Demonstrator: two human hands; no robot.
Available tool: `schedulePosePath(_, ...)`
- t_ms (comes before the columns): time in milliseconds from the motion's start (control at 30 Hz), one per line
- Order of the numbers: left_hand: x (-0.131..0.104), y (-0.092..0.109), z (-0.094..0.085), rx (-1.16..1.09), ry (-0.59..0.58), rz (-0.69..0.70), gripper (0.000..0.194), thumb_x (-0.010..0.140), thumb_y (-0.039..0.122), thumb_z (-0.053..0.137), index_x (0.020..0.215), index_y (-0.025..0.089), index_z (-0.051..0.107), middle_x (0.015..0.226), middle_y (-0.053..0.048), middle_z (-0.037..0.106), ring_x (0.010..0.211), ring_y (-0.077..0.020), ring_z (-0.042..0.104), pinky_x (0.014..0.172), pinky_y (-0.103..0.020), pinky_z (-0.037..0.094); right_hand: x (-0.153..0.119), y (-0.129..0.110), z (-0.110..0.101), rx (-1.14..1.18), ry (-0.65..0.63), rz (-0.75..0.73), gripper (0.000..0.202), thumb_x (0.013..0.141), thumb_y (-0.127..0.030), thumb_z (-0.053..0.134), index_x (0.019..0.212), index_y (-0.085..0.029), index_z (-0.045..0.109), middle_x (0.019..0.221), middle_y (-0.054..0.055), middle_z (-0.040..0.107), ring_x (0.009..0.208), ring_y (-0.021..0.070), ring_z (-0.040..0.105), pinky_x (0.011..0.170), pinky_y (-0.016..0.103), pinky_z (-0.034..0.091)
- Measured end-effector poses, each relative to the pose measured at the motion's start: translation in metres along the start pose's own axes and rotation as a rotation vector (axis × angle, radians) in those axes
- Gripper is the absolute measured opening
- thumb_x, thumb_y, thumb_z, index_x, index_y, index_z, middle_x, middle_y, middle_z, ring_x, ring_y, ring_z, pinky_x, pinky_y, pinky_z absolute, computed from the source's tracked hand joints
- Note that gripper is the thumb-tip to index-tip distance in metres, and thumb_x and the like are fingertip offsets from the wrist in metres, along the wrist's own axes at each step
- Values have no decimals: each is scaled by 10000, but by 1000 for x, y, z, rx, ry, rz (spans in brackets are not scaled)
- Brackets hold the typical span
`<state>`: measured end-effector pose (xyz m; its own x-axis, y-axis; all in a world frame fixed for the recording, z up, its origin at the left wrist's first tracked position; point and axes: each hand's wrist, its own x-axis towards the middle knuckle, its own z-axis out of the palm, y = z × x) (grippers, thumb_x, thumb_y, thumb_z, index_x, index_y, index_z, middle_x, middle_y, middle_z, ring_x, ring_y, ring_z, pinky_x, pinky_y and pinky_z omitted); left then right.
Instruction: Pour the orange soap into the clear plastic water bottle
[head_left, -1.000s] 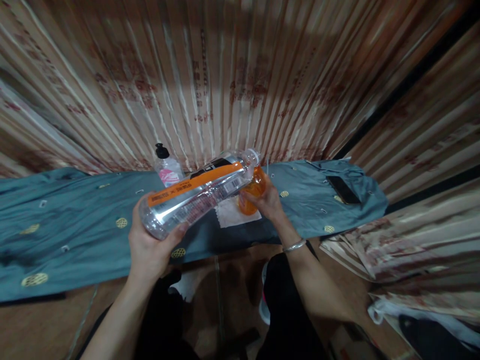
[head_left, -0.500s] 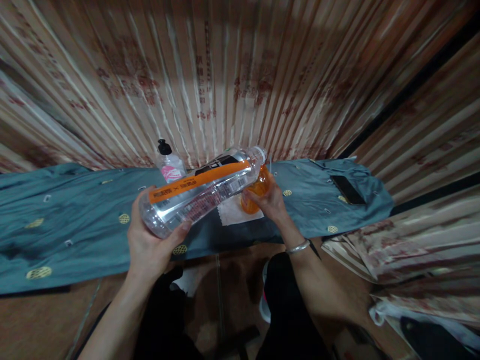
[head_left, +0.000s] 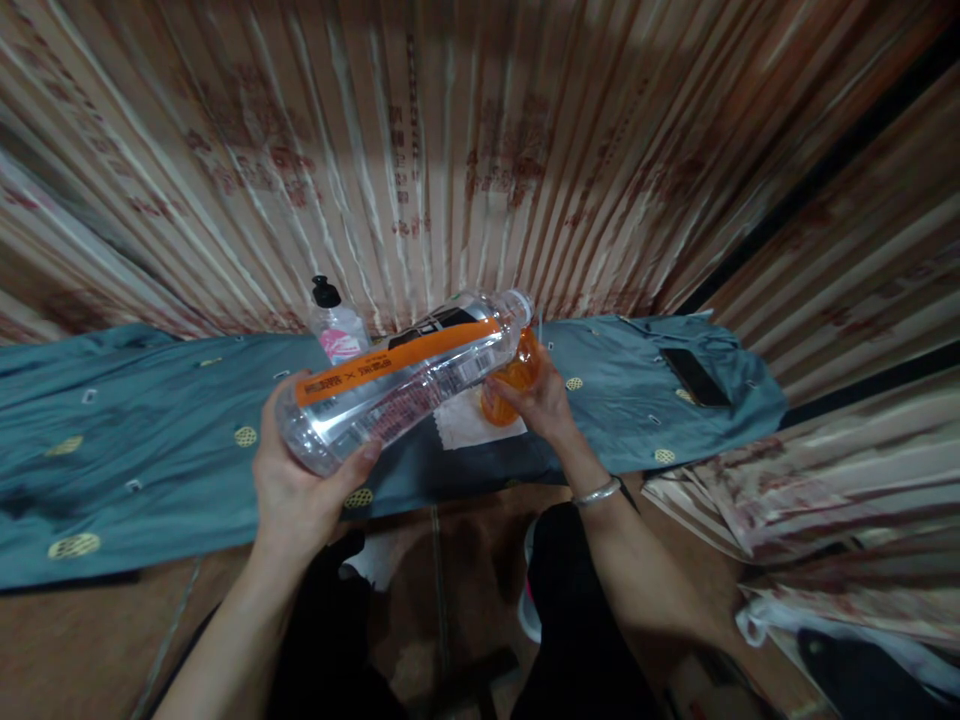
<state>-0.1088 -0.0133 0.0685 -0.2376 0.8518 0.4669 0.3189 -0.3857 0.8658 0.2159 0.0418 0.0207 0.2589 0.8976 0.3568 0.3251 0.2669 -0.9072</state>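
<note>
My left hand (head_left: 304,480) is wrapped round the base of a large clear bottle (head_left: 397,375) with an orange and silver label. The bottle lies tilted, its neck up at the right beside an orange bottle (head_left: 499,405). Around that orange bottle my right hand (head_left: 541,395) is closed; the clear bottle's neck hides its top. Beneath the orange bottle is a white tissue (head_left: 466,425). Behind the clear bottle stands a pump-like bottle (head_left: 341,330) with a black cap and a pink label.
A teal patterned cloth (head_left: 172,400) covers the long narrow surface. On it at the right lies a black phone (head_left: 694,377). Pleated curtains (head_left: 442,150) hang directly behind. My legs and a tiled floor (head_left: 97,640) show below.
</note>
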Motion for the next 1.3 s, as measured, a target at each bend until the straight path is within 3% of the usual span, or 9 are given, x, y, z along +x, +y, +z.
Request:
schedulePosePath(100, 1, 5, 1, -48, 32, -85, 1209, 465, 763, 1086, 1456, 174, 722, 1359, -198, 842, 1233, -464, 840, 1165, -716, 681, 0, -1, -1, -15, 14, 7, 1044, 692, -550, 1100, 1602, -252, 685, 1480, 153, 837, 1459, 446, 777, 1311, 685, 602)
schedulePosePath(200, 2, 9, 1, -58, 28, -114, 1229, 447, 752, 1091, 1464, 178, 707, 1363, -194, 831, 1234, -461, 836, 1178, -723, 670, 0, -2, -1, -25, 7, 16, 1028, 702, -528, 1099, 1602, -249, 688, 1479, 155, 840, 1438, 441, 792, 1303, 682, 614)
schedulePosePath(433, 1, 10, 1, -53, 37, -88, 1197, 447, 774, 1081, 1430, 191, 726, 1312, -171, 839, 1184, -432, 843, 1142, -688, 692, -1, -1, 1, 4, 19, 41, 1095, 674, -543, 1129, 1631, -275, 671, 1440, 123, 866, 1394, 434, 817, 1273, 683, 644)
schedulePosePath(633, 1, 8, 2, -28, 45, -33, 1150, 510, 817, 1045, 1425, 197, 729, 1294, -151, 831, 1149, -400, 846, 1048, -614, 740, -1, 0, -1, -14, -10, -14, 1081, 748, -517, 1119, 1691, -313, 633, 1457, 114, 849, 1473, 433, 775, 1295, 672, 637)
schedulePosePath(900, 3, 12, 2, -8, 53, -30, 1170, 474, 822, 1054, 1405, 189, 735, 1286, -161, 833, 1153, -409, 840, 1076, -618, 714, -1, -2, -2, -25, 19, 20, 1005, 689, -574, 1109, 1550, -251, 704, 1447, 146, 852, 1365, 447, 819, 1245, 710, 659)
schedulePosePath(1167, 3, 11, 2, -44, 53, -44, 1142, 455, 753, 1088, 1384, 176, 760, 1298, -167, 852, 1162, -393, 842, 1065, -583, 712, 0, 1, -2, -60, 21, 19, 1005, 688, -563, 1117, 1552, -268, 695, 1452, 145, 843, 1368, 439, 816, 1241, 694, 662)
schedulePosePath(1300, 3, 5, 1, -38, 71, -8, 1175, 450, 809, 1074, 1395, 178, 775, 1268, -153, 859, 1120, -382, 851, 1025, -576, 728, 0, 2, -1, -32, 21, 7, 1007, 684, -594, 1109, 1543, -266, 697, 1451, 138, 842, 1383, 435, 809, 1239, 687, 663)
